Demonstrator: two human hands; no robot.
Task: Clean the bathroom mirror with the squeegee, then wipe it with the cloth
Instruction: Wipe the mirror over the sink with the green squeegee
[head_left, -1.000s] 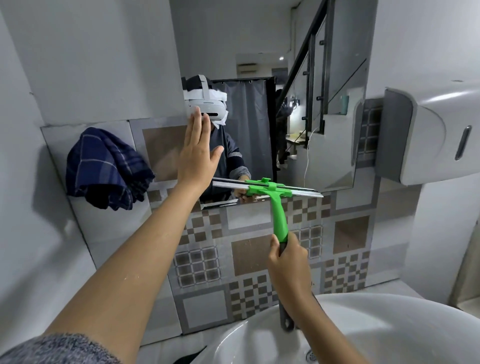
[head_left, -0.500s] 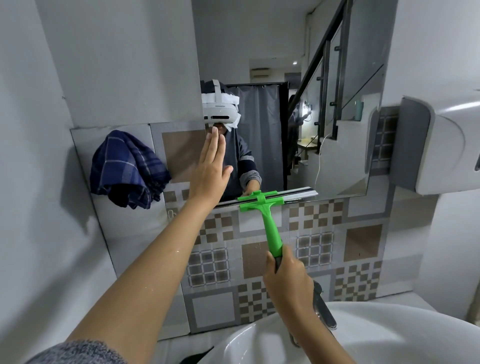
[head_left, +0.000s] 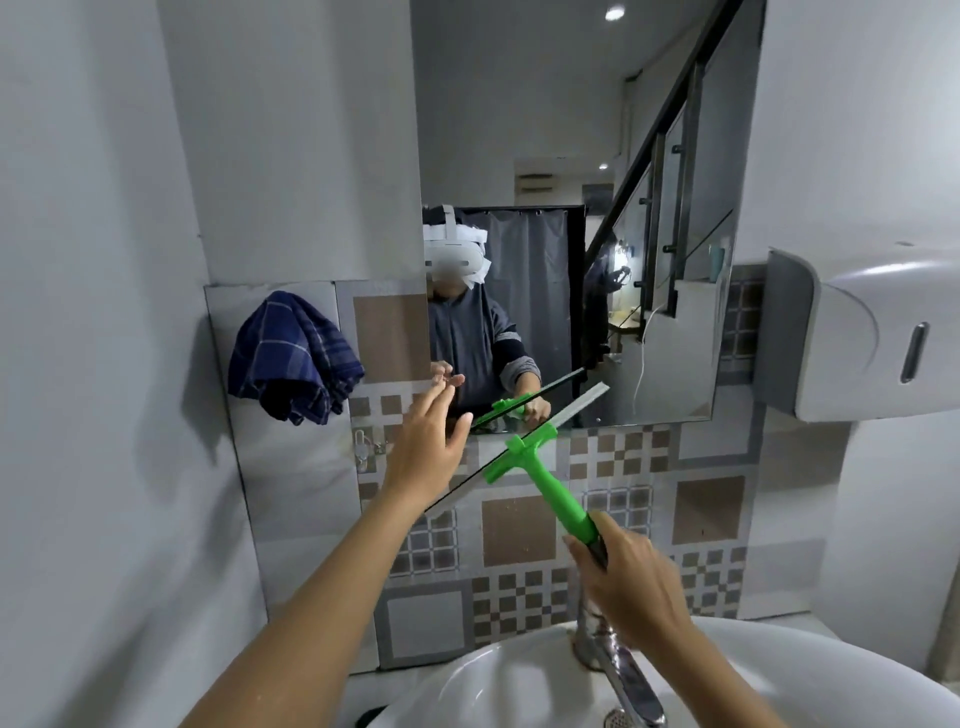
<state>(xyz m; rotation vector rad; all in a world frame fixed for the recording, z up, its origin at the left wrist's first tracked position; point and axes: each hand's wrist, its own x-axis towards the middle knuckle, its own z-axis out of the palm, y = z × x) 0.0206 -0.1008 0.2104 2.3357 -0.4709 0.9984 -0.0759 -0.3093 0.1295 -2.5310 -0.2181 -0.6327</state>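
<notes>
Green squeegee (head_left: 540, 467) is gripped by right hand (head_left: 631, 584), tilted, near mirror (head_left: 571, 156) bottom edge; left hand (head_left: 428, 441) is spread, empty.

Pale grey walls (head_left: 104, 260) close in around me, with patterned brown and grey tiles (head_left: 519, 530) ahead. A white basin (head_left: 519, 686) sits below, its chrome tap (head_left: 618, 670) gleaming, beside a paper dispenser (head_left: 872, 332).

a white sink (head_left: 498, 691) with a chrome faucet (head_left: 618, 670) sits below patterned wall tiles (head_left: 519, 530); a white paper towel dispenser (head_left: 872, 332) hangs at right.
</notes>
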